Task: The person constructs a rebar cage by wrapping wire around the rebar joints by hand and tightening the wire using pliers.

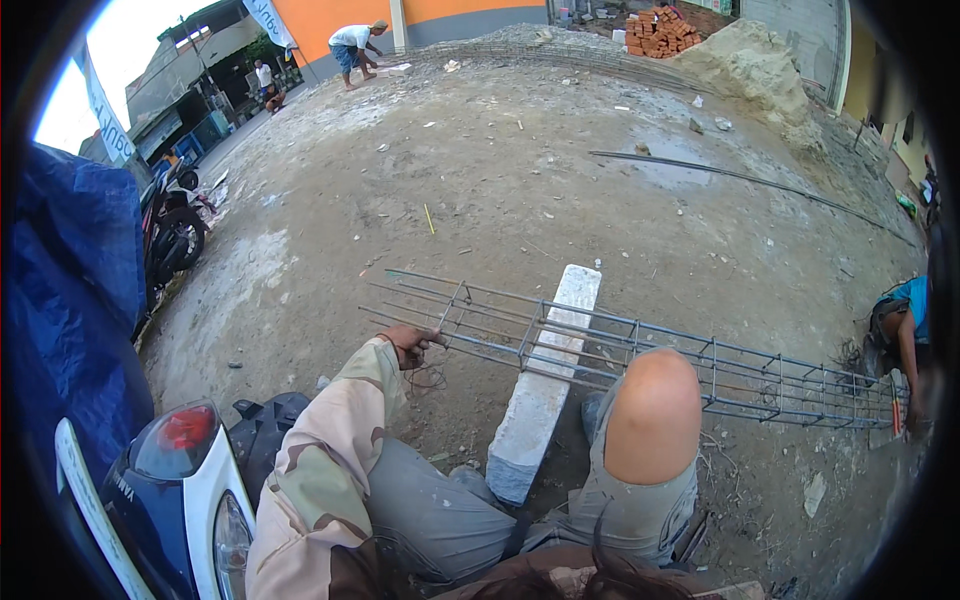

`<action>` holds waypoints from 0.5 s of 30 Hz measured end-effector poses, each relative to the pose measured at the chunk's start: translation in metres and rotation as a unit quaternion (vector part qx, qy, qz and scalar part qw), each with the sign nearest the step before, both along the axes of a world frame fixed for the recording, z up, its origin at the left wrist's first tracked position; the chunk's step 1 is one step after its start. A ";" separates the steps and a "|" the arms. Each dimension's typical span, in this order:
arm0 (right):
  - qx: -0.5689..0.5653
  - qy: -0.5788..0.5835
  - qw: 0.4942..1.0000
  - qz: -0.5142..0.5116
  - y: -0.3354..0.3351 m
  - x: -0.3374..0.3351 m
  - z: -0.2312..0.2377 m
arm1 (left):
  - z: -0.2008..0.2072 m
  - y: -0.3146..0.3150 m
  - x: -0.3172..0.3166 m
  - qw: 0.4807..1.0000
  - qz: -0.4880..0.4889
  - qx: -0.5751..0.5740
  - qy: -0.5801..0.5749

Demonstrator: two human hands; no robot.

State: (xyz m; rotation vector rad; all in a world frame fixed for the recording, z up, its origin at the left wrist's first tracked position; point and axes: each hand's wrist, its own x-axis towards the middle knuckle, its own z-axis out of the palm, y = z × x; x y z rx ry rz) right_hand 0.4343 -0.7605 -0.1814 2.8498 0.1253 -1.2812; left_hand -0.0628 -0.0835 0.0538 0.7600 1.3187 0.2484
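Observation:
A long steel rebar cage [640, 345], with square stirrups tied along its rods, stretches from in front of me toward the right. Its near part lies across a pale, rough concrete block [540, 410] on the ground between my legs. My left hand [408, 345], in a camouflage sleeve, is closed at the cage's left end, its fingers around a rod by the end stirrup. Thin wire [430, 378] dangles just below those fingers. My right hand does not show. My bent right knee hides part of the cage.
A parked motorbike [185, 470] stands close at my left, beside a blue tarp [75, 290]. At the cage's far right end another person [905, 320] crouches. Loose bars [740, 180] lie ahead; beyond are a sand heap [755, 65], bricks [660, 35] and a bending person [355, 45].

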 end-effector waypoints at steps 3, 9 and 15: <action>0.014 0.003 1.000 -0.019 -0.002 0.003 0.004 | 0.007 0.008 0.006 0.997 -0.068 -0.003 0.030; 0.042 0.008 0.998 -0.053 -0.004 0.005 0.015 | 0.038 -0.012 0.053 0.705 -0.299 0.341 0.545; 0.072 0.015 0.994 -0.078 -0.003 0.009 0.016 | 0.058 -0.029 0.057 0.700 -0.318 0.367 0.524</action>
